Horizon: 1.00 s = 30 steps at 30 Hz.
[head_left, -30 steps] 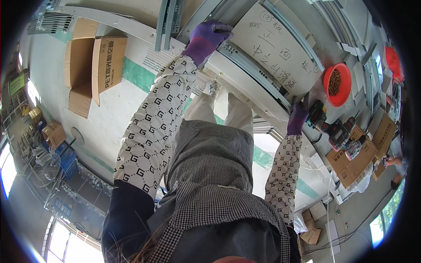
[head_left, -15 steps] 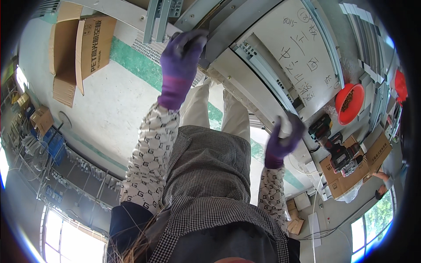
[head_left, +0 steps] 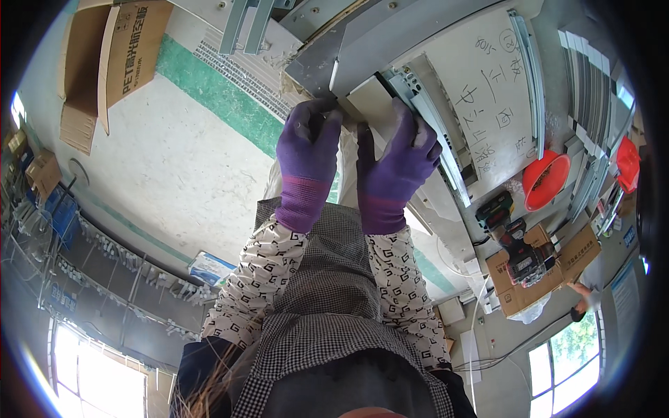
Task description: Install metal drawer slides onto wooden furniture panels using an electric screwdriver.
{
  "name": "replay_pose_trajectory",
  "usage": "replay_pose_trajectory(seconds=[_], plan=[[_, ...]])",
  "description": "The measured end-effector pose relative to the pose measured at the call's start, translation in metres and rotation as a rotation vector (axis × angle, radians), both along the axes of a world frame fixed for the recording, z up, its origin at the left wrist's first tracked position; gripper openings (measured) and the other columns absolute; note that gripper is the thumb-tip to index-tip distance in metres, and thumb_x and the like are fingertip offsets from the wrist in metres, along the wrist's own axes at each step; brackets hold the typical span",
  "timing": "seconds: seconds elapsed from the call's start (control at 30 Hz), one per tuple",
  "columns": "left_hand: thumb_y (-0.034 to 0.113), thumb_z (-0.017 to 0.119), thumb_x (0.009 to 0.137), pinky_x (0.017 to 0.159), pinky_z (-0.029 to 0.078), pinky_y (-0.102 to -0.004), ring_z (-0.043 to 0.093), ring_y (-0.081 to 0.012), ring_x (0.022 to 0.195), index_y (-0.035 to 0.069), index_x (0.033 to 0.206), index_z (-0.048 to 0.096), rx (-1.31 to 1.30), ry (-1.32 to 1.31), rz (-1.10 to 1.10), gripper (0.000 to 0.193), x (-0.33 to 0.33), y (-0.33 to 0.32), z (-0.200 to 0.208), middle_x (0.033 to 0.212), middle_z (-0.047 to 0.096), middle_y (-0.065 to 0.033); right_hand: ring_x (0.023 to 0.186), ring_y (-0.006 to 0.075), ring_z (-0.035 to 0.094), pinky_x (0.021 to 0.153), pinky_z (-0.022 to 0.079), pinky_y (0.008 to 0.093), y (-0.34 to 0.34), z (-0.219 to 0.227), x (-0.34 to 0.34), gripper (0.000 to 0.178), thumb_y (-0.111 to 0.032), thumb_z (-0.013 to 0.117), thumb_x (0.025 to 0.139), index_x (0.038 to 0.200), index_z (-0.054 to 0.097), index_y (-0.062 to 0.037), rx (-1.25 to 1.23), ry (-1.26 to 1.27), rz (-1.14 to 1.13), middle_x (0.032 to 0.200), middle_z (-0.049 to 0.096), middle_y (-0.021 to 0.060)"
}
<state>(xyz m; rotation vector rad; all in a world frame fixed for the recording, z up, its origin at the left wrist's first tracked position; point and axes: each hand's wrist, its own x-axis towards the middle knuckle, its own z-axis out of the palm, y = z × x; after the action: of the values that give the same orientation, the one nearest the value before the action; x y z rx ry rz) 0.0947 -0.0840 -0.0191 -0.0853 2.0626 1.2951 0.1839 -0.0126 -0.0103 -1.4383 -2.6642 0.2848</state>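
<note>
Both my hands wear purple gloves with greyish fingertips and meet at the near end of a grey panel [head_left: 377,103] on the workbench. My left hand [head_left: 309,157] has its fingers curled on the panel's left corner. On the right, my right hand [head_left: 398,164] spans the panel's end, thumb on the near side and fingers over its right part. Hands and panel hide the exact contact points. Just beyond my right fingers lies a metal drawer slide [head_left: 433,129]. A wider dark grey board [head_left: 397,28] stretches away behind the panel.
A white board [head_left: 481,83] with handwriting lies on the bench. To the right are a red bowl [head_left: 546,182] of small fasteners, cordless drills [head_left: 526,258] and a cardboard box [head_left: 578,261]. An open carton [head_left: 132,59] stands at the far left. Another person [head_left: 584,299] shows at the right.
My right hand has moved left and up from beside the bench onto the panel. My left hand has come nearer and slightly right, onto the panel's corner. The whole view has shifted a little.
</note>
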Motion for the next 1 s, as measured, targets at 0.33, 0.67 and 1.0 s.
replay_pose_trajectory(seconds=[0.33,0.67,1.0], plan=[[0.009,0.068,0.088,0.062,0.048,-0.0218,0.058,-0.0074,0.065,-0.005,0.107,0.064,0.296,-0.356,0.428,0.024,0.019,0.025,0.010,0.078,0.064,-0.0037,0.087,0.0232,0.052,0.075,0.041,0.0404,0.021,0.003,0.001,0.054,-0.053,0.075,0.073,0.115,0.067,-0.0204,0.125,-0.040,0.148,0.101,0.051,0.0008],[0.003,0.076,0.081,0.056,0.049,-0.0216,0.059,-0.0069,0.061,-0.005,0.096,0.065,0.257,-0.400,0.593,0.020,0.026,0.038,0.003,0.074,0.065,-0.0027,0.085,0.0236,0.053,0.074,0.041,0.0404,0.023,-0.004,0.004,0.055,-0.061,0.072,0.071,0.112,0.069,-0.0235,0.220,-0.088,0.191,0.097,0.052,0.0004],[-0.002,0.074,0.082,0.065,0.052,-0.0204,0.064,-0.0067,0.070,-0.005,0.100,0.070,0.203,-0.368,0.467,0.019,0.020,0.026,0.002,0.082,0.072,-0.0056,0.096,0.0251,0.051,0.085,0.041,0.0436,0.038,0.027,-0.002,0.050,-0.041,0.073,0.079,0.124,0.065,-0.0207,-0.029,-0.083,0.334,0.106,0.052,0.0032]])
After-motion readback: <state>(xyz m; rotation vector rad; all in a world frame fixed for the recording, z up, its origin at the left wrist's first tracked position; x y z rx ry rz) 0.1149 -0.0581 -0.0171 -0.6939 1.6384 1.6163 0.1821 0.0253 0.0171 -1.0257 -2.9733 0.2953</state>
